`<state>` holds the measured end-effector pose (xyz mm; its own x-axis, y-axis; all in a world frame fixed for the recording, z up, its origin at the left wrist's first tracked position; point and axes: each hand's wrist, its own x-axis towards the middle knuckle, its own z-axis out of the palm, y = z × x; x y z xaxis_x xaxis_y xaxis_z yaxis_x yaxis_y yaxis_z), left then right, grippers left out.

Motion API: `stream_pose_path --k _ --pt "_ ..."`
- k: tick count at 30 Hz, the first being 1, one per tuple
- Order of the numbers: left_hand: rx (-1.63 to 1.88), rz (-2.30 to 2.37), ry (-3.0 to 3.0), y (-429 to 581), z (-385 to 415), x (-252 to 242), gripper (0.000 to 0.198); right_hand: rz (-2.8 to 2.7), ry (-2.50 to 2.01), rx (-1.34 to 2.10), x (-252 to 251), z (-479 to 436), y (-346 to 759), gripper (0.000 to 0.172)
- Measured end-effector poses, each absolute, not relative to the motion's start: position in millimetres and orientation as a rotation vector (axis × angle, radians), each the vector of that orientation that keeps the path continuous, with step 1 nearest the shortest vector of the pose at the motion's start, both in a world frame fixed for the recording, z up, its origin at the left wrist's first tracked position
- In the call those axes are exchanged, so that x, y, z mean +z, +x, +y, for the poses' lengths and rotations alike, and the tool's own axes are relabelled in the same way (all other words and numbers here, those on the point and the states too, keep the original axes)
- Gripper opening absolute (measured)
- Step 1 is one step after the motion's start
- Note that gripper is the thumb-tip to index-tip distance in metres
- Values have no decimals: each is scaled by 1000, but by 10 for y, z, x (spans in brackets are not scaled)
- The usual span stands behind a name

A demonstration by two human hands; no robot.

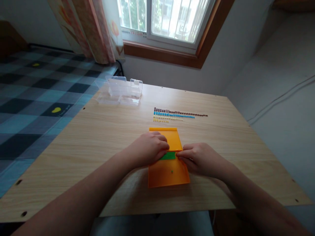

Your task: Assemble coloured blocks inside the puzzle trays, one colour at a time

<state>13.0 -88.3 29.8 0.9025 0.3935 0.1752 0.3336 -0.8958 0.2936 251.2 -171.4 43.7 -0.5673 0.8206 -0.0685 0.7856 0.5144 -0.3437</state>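
An orange plastic tray point(169, 175) lies open on the wooden table point(98, 137), with its orange lid part point(172, 136) just behind. My left hand point(149, 147) rests curled on the tray's left side, fingers closed over a small green plate point(168, 156). My right hand point(200, 157) is pinched at the green plate's right edge. A tiny green bead point(172, 171) sits in the near half of the tray. Behind the tray lie rows of small beads: dark brown point(179, 112), blue point(173, 115) and yellow point(161, 120).
A clear plastic compartment box point(120, 92) stands open at the table's far left. A bed with a blue checked cover point(34, 95) is to the left. A window point(167, 19) and curtain point(91, 29) are behind. A white wall runs along the right.
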Motion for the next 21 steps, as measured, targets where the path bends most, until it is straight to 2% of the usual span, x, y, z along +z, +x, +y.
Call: stream_pose_path --k 21 --pt "292 579 2813 147 -880 300 17 -2627 -1440 508 430 -1697 2493 22"
